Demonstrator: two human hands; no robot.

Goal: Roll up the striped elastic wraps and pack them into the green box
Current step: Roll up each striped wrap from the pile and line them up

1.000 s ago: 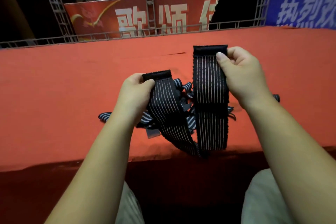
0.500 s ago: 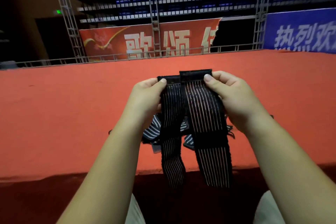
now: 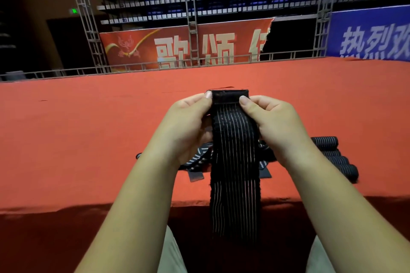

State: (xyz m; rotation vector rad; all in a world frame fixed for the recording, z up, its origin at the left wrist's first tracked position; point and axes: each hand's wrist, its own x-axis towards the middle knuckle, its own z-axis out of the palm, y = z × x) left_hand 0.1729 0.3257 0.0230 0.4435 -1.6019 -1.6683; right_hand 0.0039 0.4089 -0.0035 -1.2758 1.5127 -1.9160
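I hold a black elastic wrap with thin white stripes (image 3: 235,162) up in front of me, folded double so its two black end tabs lie together at the top. My left hand (image 3: 188,126) pinches the tabs from the left and my right hand (image 3: 273,122) pinches them from the right. The doubled wrap hangs down past the red platform's front edge. Behind my hands a loose heap of striped wraps (image 3: 199,158) lies on the red surface. Several rolled wraps (image 3: 335,157) lie in a row at the right. No green box is in view.
The red carpeted platform (image 3: 66,139) stretches far ahead and to both sides; its front edge (image 3: 55,208) drops into shadow near my knees. Metal trusses (image 3: 84,20), banners and rows of blue seats stand beyond the far edge.
My hands have come together, bringing the wrap's two ends from apart to stacked on each other. The head view has tilted up, showing more of the stands and the rolled wraps.
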